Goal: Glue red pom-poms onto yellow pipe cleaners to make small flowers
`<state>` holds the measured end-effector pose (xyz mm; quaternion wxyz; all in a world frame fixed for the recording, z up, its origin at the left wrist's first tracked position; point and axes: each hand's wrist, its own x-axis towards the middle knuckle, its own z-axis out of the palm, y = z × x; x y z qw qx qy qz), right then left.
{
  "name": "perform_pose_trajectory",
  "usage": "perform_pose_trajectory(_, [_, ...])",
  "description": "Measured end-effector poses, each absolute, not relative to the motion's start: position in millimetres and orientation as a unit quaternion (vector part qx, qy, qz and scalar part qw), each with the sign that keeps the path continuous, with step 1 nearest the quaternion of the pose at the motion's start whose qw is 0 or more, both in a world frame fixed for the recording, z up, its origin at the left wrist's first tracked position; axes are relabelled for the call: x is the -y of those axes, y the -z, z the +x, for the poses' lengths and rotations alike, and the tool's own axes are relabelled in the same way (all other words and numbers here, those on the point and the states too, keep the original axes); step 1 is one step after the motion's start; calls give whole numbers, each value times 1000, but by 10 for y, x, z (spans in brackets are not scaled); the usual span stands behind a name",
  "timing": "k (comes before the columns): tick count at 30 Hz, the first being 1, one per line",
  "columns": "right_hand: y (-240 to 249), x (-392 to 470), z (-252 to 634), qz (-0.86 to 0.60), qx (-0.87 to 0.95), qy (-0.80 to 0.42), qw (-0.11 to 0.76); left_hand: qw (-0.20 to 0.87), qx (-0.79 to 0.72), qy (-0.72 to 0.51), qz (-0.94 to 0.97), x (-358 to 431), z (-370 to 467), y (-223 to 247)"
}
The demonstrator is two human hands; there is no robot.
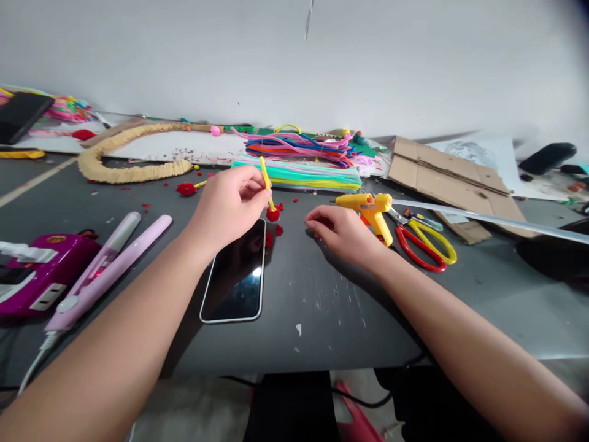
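My left hand [234, 202] pinches a yellow stem [265, 178] that stands nearly upright, with a small red fuzzy ball [273, 214] at its lower end. Loose red pieces [278, 230] lie just below it on the dark table. My right hand [343, 232] rests on the table to the right, its fingers curled together; whatever its fingertips hold, if anything, is hidden. Beside that hand is a yellow glue gun [375, 212]. A phone [237, 276] with a dark screen lies below my left hand. Left of that hand lies another red ball [186, 189] on a yellow stem.
Bundles of colored pipe cleaners [299, 174] lie behind the hands. Scissors [426, 245] and folded cardboard [451, 178] are at the right. At the left are a pink hair straightener [110, 273], a purple power box [50, 276] and a curved tan ruffled piece [99, 166].
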<state>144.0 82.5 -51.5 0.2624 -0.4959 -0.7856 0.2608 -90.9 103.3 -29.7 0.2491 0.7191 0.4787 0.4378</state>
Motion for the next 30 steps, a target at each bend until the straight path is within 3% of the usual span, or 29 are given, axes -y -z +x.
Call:
perform_pose_trajectory(11, [511, -786, 1493, -443, 807, -280, 273, 302, -458, -418, 724, -1015, -838, 301])
perform_pose_trajectory(30, [400, -803, 1489, -386, 825, -367, 189, 299, -446, -416, 734, -984, -830, 278])
